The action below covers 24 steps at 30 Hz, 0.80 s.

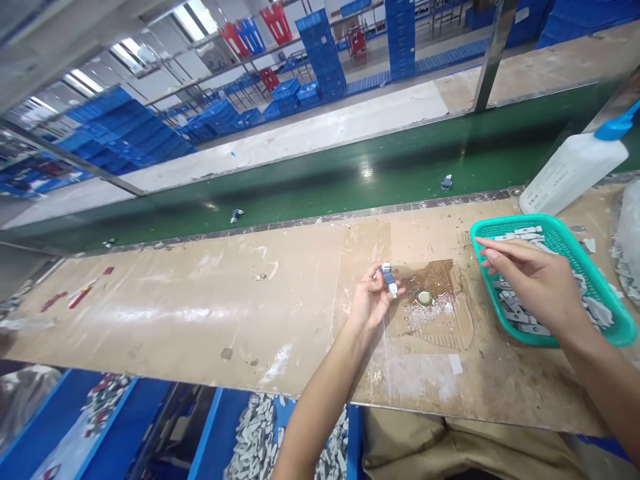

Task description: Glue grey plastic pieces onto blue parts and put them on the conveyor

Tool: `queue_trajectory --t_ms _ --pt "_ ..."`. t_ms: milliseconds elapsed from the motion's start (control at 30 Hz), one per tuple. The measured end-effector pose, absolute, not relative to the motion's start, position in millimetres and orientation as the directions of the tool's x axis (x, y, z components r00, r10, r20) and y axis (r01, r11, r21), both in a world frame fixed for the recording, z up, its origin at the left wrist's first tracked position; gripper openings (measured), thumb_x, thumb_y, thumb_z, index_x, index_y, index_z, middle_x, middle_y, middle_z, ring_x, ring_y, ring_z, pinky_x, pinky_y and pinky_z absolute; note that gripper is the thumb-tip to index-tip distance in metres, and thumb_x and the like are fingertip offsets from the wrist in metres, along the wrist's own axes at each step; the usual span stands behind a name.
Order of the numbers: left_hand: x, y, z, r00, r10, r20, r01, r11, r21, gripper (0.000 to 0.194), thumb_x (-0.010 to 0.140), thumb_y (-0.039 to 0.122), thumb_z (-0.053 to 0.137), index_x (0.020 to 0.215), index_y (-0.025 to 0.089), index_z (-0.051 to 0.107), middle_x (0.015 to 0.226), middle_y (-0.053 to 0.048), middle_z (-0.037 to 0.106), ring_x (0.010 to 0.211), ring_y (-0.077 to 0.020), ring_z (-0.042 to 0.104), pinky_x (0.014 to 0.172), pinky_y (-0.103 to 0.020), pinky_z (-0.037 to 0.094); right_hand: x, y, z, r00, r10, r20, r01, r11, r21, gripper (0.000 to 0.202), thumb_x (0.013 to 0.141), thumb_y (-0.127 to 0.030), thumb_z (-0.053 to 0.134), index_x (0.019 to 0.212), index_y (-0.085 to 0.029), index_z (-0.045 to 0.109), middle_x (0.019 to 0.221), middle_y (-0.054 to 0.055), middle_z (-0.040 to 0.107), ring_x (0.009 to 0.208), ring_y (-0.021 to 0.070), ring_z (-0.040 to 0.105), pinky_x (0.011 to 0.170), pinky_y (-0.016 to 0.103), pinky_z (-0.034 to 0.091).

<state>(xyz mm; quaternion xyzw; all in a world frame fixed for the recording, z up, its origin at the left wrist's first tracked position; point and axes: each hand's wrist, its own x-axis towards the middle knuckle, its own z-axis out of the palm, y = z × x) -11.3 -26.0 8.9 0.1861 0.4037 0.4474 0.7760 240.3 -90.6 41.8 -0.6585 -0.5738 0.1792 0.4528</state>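
Observation:
My left hand (369, 297) is closed around a small dark-blue and white plastic part (389, 279), held in the fingertips above the bench. Over the green basket (493, 319) hovers my right hand (543, 283), its thumb and fingers pressed together. Whatever they may pinch is too small to make out. Many light-grey plastic pieces (517, 310) lie inside the basket, partly covered by this hand. Between the hands, a round cap-like piece (425, 298) sits on a wet brown patch of cardboard (440, 273).
Behind the bench (190, 300) runs a green conveyor belt (300, 180) carrying several small parts like the held one. A white bottle with a blue top (573, 170) stands at the back right. Below the front edge are blue bins (205, 440) of grey pieces.

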Motion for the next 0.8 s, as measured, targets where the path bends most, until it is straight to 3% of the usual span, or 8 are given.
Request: queue_trajectory --t_ms 133,233,333,433,533,633,733,800 --pt "-12 -26 12 0.251 0.854 -0.456 -0.558 0.512 0.653 0.033 0.058 0.004 0.061 0.087 0.017 0.054 0.067 -0.001 0.061 0.060 -0.0171 0.065 0.057 -0.030 0.058 279 -89 33 0.099 0.979 0.176 0.799 0.028 -0.601 0.034 0.093 -0.044 0.054 0.114 -0.030 0.076 0.098 0.008 0.075 0.068 0.0248 0.065 0.066 0.042 0.054" --pt "-12 -25 12 0.225 0.864 -0.450 -0.556 0.493 0.669 0.032 0.059 0.004 0.061 0.087 0.017 0.055 0.069 -0.001 0.062 0.062 -0.0172 0.066 0.062 -0.033 0.061 309 -90 28 -0.049 0.999 -0.018 0.876 0.035 -0.481 0.032 0.088 -0.031 0.055 0.109 -0.025 0.078 0.104 0.010 0.075 0.088 0.0310 0.070 0.080 0.045 0.055" --pt "-12 -21 10 0.185 0.865 -0.466 -0.535 0.486 0.691 0.031 0.061 0.004 0.062 0.089 0.018 0.058 0.072 -0.001 0.063 0.064 -0.0177 0.067 0.066 -0.036 0.062 319 -92 25 -0.122 0.981 -0.149 0.884 0.039 -0.466 0.033 0.082 -0.030 0.062 0.110 -0.022 0.078 0.106 0.009 0.074 0.099 0.0311 0.069 0.085 0.042 0.055" --pt "-11 -17 8 0.151 0.877 -0.457 -0.512 0.465 0.722 0.028 0.064 0.006 0.066 0.089 0.018 0.062 0.074 0.000 0.064 0.065 -0.0168 0.067 0.069 -0.036 0.063 312 -91 19 -0.104 0.985 -0.138 0.897 0.033 -0.441 0.035 0.077 -0.030 0.070 0.110 -0.021 0.078 0.097 0.009 0.071 0.092 0.0279 0.068 0.080 0.037 0.054" --pt "-11 -15 8 0.127 0.915 -0.383 -0.452 0.397 0.799 0.026 0.069 0.016 0.076 0.094 0.019 0.066 0.080 0.000 0.066 0.068 -0.0143 0.067 0.075 -0.033 0.062 302 -90 12 -0.062 0.994 -0.092 0.909 0.018 -0.417 0.025 0.074 -0.023 0.072 0.097 -0.019 0.080 0.093 0.009 0.069 0.091 0.0261 0.067 0.080 0.034 0.052" --pt "-11 -12 5 0.103 0.950 -0.294 -0.335 0.311 0.889 0.044 0.069 0.032 0.085 0.107 0.020 0.067 0.087 0.000 0.068 0.071 -0.0126 0.068 0.078 -0.032 0.061 295 -88 9 -0.050 0.998 -0.041 0.901 0.027 -0.433 0.012 0.077 -0.020 0.069 0.084 -0.018 0.079 0.090 0.008 0.068 0.088 0.0233 0.066 0.081 0.031 0.050" --pt "-10 2 1 0.012 0.979 -0.204 -0.133 0.204 0.970 0.059 0.066 0.042 0.087 0.114 0.018 0.063 0.093 -0.004 0.070 0.074 -0.0142 0.069 0.073 -0.030 0.060 291 -84 13 -0.044 0.998 0.036 0.886 0.056 -0.461 0.015 0.087 -0.020 0.062 0.084 -0.017 0.076 0.090 0.009 0.069 0.089 0.0232 0.065 0.081 0.032 0.049" --pt "-9 20 -2 -0.025 0.996 -0.083 0.113 0.086 0.990 0.056 0.070 0.044 0.083 0.113 0.015 0.062 0.093 -0.007 0.072 0.078 -0.0173 0.070 0.070 -0.029 0.059 287 -80 18 -0.030 0.995 0.099 0.873 0.074 -0.482 0.024 0.095 -0.021 0.052 0.092 -0.017 0.075 0.094 0.010 0.071 0.091 0.0232 0.066 0.082 0.033 0.049"
